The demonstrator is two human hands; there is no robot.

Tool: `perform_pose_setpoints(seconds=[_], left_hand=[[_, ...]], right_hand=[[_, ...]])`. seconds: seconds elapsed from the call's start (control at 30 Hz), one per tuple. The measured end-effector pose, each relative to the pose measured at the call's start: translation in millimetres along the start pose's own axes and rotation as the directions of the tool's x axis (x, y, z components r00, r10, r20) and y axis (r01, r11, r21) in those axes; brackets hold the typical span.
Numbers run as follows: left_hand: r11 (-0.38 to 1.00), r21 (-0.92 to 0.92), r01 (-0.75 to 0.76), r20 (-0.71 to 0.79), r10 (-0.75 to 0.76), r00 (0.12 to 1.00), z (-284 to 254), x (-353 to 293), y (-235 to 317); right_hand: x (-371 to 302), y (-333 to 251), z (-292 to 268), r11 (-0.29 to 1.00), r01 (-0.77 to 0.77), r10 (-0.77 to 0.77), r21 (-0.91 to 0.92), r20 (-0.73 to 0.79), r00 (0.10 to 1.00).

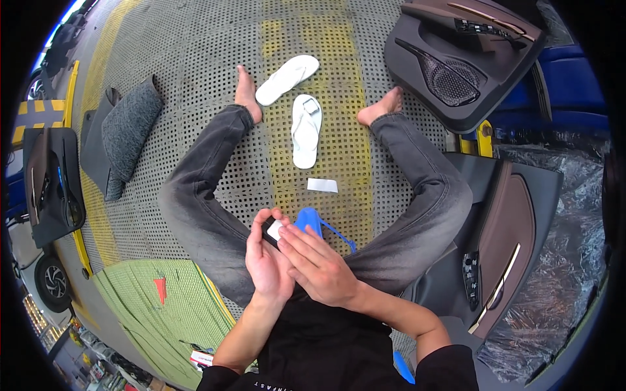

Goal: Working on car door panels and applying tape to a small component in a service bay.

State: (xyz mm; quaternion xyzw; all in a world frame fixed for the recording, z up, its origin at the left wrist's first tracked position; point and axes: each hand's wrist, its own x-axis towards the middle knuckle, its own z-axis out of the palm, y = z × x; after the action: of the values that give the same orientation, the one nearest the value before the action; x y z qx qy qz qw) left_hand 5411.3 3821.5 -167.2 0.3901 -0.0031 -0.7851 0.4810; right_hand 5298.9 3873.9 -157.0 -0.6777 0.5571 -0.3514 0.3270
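Over my lap, my left hand [266, 262] is closed round a small dark object [267, 228], its fingers curled along the sides. A small white piece [274, 229] lies against that object. My right hand [321, 272] reaches across from the right, its fingers long and close together, with the fingertips on the white piece; its thumb is hidden. What exactly the dark object is cannot be made out. Just beyond my hands lies a blue item [309, 221] with a thin blue strap, partly covered by my fingers. Farther off rests a white rectangular slip [323, 186].
Two white flip-flops [305, 133] lie between my bare feet, one with a small pale square on it. Car door panels [456, 72] stand or lie at right and left. A grey carpet mat [130, 133] and a green woven mat [163, 313] lie on the perforated floor at left.
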Motion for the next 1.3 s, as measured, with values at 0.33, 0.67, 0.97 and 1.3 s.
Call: perform_pose_setpoints(seconds=[0.33, 0.67, 0.97, 1.3], left_hand=[[0.966, 0.183, -0.183, -0.038, 0.193, 0.98, -7.5, 16.2, -25.2], [0.72, 0.608, -0.334, 0.138, 0.319, 0.938, -35.1, 24.3, -11.2], [0.516, 0.742, -0.427, 0.158, 0.485, 0.86, -28.1, 28.8, 7.6], [0.416, 0.839, -0.351, 0.153, 0.439, 0.886, -28.1, 5.9, 1.9]], right_hand=[[22.7, 41.9, 19.5, 0.959, -0.205, 0.255, 0.197, -0.274, 0.927], [30.7, 72.5, 25.7, 0.749, -0.331, 0.448, 0.574, -0.07, 0.891], [54.3, 60.5, 30.0, 0.87, -0.265, 0.35, 0.415, -0.143, 0.926], [34.9, 47.4, 41.4, 0.927, -0.266, 0.335, 0.264, -0.262, 0.905]])
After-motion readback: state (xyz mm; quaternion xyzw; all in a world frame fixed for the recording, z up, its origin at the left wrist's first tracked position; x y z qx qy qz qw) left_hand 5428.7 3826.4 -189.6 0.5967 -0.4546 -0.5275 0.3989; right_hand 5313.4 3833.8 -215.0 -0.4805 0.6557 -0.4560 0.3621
